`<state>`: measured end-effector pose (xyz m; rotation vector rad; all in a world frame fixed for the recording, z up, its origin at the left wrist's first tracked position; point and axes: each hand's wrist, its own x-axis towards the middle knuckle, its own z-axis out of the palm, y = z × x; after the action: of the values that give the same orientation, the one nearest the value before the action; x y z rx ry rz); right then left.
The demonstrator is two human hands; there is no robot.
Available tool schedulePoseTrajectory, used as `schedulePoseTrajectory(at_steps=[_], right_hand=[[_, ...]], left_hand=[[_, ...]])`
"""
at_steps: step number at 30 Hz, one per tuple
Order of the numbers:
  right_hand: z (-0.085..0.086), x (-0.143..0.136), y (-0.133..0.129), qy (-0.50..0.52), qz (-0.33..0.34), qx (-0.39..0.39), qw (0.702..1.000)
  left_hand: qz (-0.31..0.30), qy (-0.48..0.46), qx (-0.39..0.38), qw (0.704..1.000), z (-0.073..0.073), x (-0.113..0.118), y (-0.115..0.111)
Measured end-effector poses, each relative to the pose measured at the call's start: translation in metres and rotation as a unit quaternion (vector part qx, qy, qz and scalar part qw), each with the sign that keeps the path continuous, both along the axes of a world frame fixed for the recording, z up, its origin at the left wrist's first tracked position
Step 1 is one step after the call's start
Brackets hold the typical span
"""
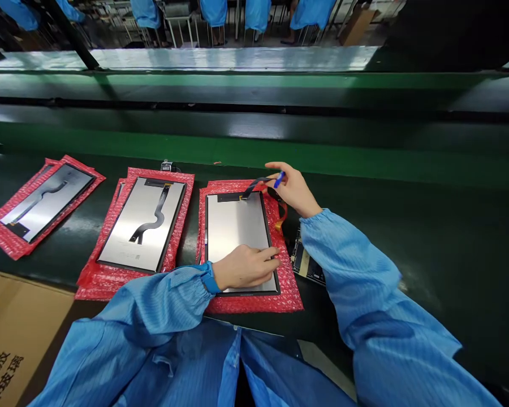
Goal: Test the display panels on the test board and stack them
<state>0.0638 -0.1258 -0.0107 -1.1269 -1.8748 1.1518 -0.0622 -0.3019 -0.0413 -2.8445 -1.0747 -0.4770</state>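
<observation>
A display panel [237, 226] with a silvery back lies on red bubble wrap [294, 294] in front of me. My left hand [248, 265] rests over the panel's lower right part, fingers stretched out towards its right edge. From the panel's top edge a dark flex cable [254, 183] rises to my right hand [296, 189]. The thumb and fingers of that hand are pinched at the cable's free end, with the index finger raised. A small blue piece [279, 180] shows at the fingers; I cannot tell whether it belongs to the cable.
Two more panels, one at centre left [131, 226] and one far left [46, 200], lie on red bubble wrap with their cables. A circuit board [307, 263] sits by my right forearm, near an orange flex strip [281, 217]. A cardboard box [21, 328] stands lower left.
</observation>
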Motion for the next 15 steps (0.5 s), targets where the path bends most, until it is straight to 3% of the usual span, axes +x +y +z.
schedulePoseTrajectory(at_steps=[4, 7, 9, 11, 13, 15], right_hand=[[0.008, 0.029, -0.029, 0.031, 0.048, -0.102, 0.993], [0.013, 0.052, -0.06, 0.057, 0.103, -0.123, 0.985], [0.014, 0.063, -0.077, 0.085, 0.134, -0.118, 0.98], [0.014, 0.068, -0.09, 0.114, 0.144, -0.112, 0.977], [0.012, 0.069, -0.099, 0.134, 0.132, -0.114, 0.975], [0.009, 0.068, -0.104, 0.133, 0.116, -0.104, 0.979]], left_hand=[[0.006, -0.201, 0.057, 0.978, 0.021, -0.011, -0.004], [0.117, -0.339, 0.039, 0.933, 0.046, -0.014, -0.004], [0.181, -0.38, -0.05, 0.906, 0.058, -0.014, 0.001], [0.196, -0.406, -0.187, 0.873, 0.063, -0.012, 0.007], [0.19, -0.421, -0.319, 0.828, 0.06, -0.009, 0.013], [0.2, -0.426, -0.401, 0.786, 0.053, -0.007, 0.017]])
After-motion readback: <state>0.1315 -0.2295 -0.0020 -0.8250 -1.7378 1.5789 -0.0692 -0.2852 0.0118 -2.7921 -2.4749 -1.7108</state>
